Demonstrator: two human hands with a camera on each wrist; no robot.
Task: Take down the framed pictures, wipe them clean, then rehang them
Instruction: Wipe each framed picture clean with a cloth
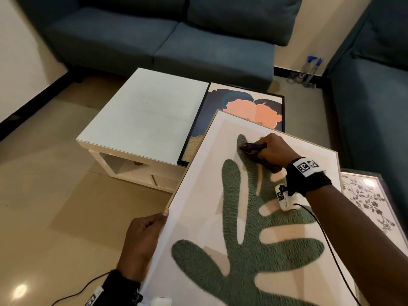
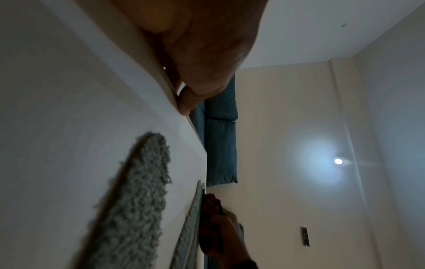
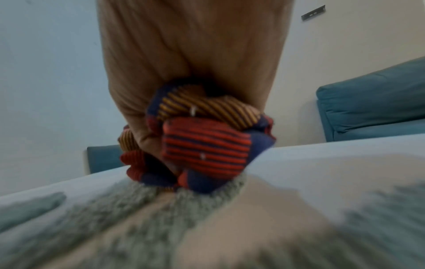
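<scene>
A large white-framed picture point(image 1: 198, 217) with a green leaf shape is tilted up in front of me. My left hand point(image 1: 143, 237) grips its left edge, thumb on the front; in the left wrist view the left hand point(image 2: 197, 72) wraps that edge of the white-framed picture point(image 2: 69, 91). My right hand point(image 1: 271, 151) holds a bunched striped cloth point(image 1: 251, 149) pressed on the top of the leaf. In the right wrist view the right hand point(image 3: 184, 63) clutches the red, blue and orange striped cloth point(image 3: 202, 142) against the white-framed picture point(image 3: 322, 160).
A second framed picture point(image 1: 242, 107) with a black frame and orange shapes lies on the white coffee table point(image 1: 143, 111). A floral framed picture point(image 1: 371, 199) lies at the right. Blue sofas point(image 1: 176, 36) stand behind and to the right. Bottles point(image 1: 309, 69) sit on the floor in the corner.
</scene>
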